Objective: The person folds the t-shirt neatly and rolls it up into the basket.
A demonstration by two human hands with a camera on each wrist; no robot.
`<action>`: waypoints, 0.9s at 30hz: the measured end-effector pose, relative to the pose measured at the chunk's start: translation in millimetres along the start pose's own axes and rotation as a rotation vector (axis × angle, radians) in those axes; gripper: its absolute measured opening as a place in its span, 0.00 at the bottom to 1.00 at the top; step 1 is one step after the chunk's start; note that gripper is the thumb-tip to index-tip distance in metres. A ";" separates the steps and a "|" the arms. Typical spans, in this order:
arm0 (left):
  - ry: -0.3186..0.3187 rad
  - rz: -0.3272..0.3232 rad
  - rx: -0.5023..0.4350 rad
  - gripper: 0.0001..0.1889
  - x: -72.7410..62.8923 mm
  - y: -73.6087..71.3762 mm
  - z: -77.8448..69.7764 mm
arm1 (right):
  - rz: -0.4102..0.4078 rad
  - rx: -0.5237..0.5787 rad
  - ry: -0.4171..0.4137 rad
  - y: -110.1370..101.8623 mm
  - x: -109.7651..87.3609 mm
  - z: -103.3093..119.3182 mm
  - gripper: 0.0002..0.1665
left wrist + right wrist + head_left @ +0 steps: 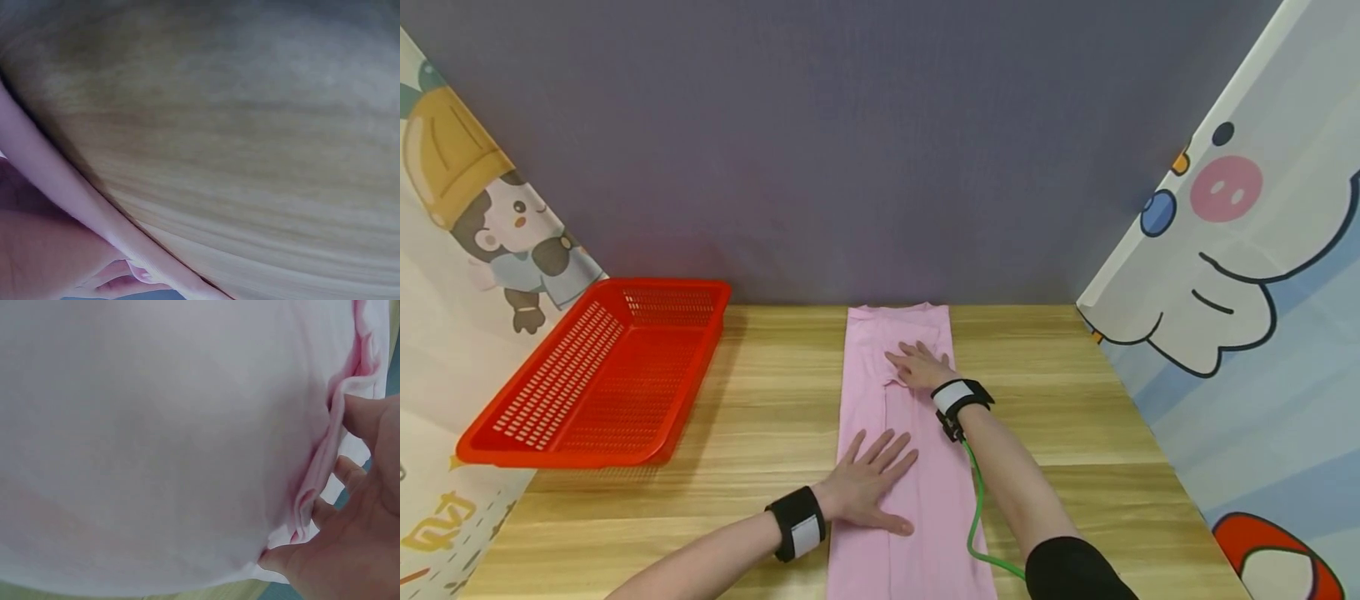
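Note:
A pink garment (865,392), folded into a long strip, lies lengthwise on the table, its far end near the grey wall. My left hand (871,482) rests on its middle part with fingers spread and straight. Farther up, my right hand (921,365) touches the cloth, fingers extended, beside a small raised fold. In the right wrist view the fingertips (275,559) meet a rumpled layered edge of the pink cloth (156,437). The left wrist view shows the garment's side edge (75,194) and part of the left hand (50,253), darkly.
A red plastic basket (700,367) with perforated sides stands on the wooden table (775,400) at the left. The grey wall (880,150) bounds the back, and printed cartoon panels stand at both sides. A green cable (977,508) runs from the right wrist strap (957,395).

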State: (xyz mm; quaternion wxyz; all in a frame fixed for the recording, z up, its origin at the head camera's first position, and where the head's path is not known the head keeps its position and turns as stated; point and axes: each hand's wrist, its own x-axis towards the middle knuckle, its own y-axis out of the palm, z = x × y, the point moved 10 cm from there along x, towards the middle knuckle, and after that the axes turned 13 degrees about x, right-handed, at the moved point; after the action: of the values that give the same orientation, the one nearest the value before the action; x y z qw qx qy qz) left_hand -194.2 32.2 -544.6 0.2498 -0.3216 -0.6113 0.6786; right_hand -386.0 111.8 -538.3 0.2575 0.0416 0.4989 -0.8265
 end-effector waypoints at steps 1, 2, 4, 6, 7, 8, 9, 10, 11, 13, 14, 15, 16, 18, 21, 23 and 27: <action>-0.001 0.009 0.003 0.56 0.2 -1.5 -0.1 | 0.000 0.001 0.001 -0.8 -0.8 0.3 0.31; -0.003 0.015 0.011 0.56 0.4 -2.7 -0.3 | -0.002 -0.008 0.001 -1.6 -2.0 0.5 0.31; -0.004 0.009 0.034 0.56 0.9 -4.6 -0.9 | -0.009 -0.013 0.003 -3.5 -4.8 0.7 0.31; -0.006 -0.009 0.056 0.56 1.2 -4.7 -1.2 | -0.023 -0.013 -0.002 -4.8 -7.8 0.9 0.32; -0.005 -0.022 0.059 0.56 1.2 -4.3 -1.5 | -0.031 -0.016 -0.008 -5.1 -9.4 0.6 0.32; -0.002 -0.037 0.058 0.56 0.9 -3.9 -1.9 | -0.041 -0.022 -0.017 -5.1 -11.0 0.1 0.33; 0.005 -0.056 0.050 0.55 0.2 -3.7 -2.1 | -0.056 -0.005 -0.032 -5.8 -13.0 0.4 0.33; 0.015 -0.081 0.034 0.54 -0.9 -4.5 -2.4 | -0.076 0.007 -0.058 -6.5 -14.8 1.0 0.34; 0.028 -0.106 0.021 0.53 -2.4 -6.2 -2.8 | -0.098 0.013 -0.086 -7.3 -17.0 1.6 0.34; 0.061 -0.172 -0.013 0.48 -6.6 -13.1 -2.9 | -0.153 0.034 -0.157 -10.9 -23.3 3.5 0.35; 0.075 -0.212 -0.026 0.45 -8.8 -17.8 -1.9 | -0.187 0.047 -0.201 -13.9 -27.7 5.3 0.35; 0.085 -0.250 -0.037 0.41 -11.6 -23.0 0.0 | -0.222 0.057 -0.248 -17.2 -32.6 7.6 0.34; 0.093 -0.288 -0.044 0.37 -14.6 -28.1 2.3 | -0.255 0.053 -0.295 -20.3 -38.0 9.7 0.33; 0.097 -0.343 -0.052 0.28 -20.4 -36.6 8.5 | -0.304 0.051 -0.372 -25.1 -48.9 12.8 0.29; 0.116 -0.378 -0.074 0.16 -30.1 -43.4 15.7 | -0.333 0.048 -0.432 -28.0 -65.9 15.6 0.21; 0.154 -0.369 -0.092 0.11 -36.8 -44.8 15.9 | -0.323 0.068 -0.442 -27.1 -77.3 16.1 0.15; 0.296 -0.291 -0.094 0.04 -49.7 -42.8 3.2 | -0.254 0.081 -0.470 -17.8 -102.0 19.7 0.04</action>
State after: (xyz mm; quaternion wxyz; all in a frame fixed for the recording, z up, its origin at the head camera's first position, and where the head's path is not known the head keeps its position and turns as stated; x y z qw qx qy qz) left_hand -165.6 -0.9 -495.5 0.4169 -0.3372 -0.6389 0.5516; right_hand -302.5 140.9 -481.0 0.2587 -0.2038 0.3931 -0.8585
